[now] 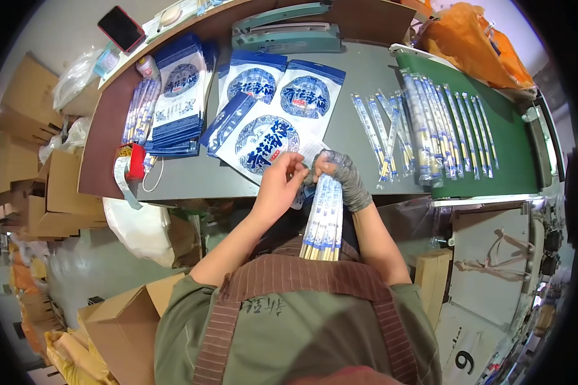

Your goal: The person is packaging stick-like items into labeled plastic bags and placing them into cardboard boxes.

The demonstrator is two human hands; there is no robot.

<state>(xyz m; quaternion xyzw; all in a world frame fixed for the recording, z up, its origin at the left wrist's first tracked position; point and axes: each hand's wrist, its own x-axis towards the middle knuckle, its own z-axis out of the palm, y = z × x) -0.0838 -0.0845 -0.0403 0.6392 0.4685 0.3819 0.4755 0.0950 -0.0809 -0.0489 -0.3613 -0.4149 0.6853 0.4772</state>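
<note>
Both hands gather a bundle of wrapped chopstick pairs at the bench edge.

The bundle [323, 221] hangs at picture centre, roughly five sleeves though overlap blurs the count; the gloved right hand [341, 179] clasps its top, the bare left hand [277, 186] pinches beside it. Squaring the ends evenly would keep it tidy. At twelve o'clock lie three loose blue-white pouches [282, 119]; at two o'clock, about fifteen more sleeves [443, 125] on the green mat [514, 160].
</note>
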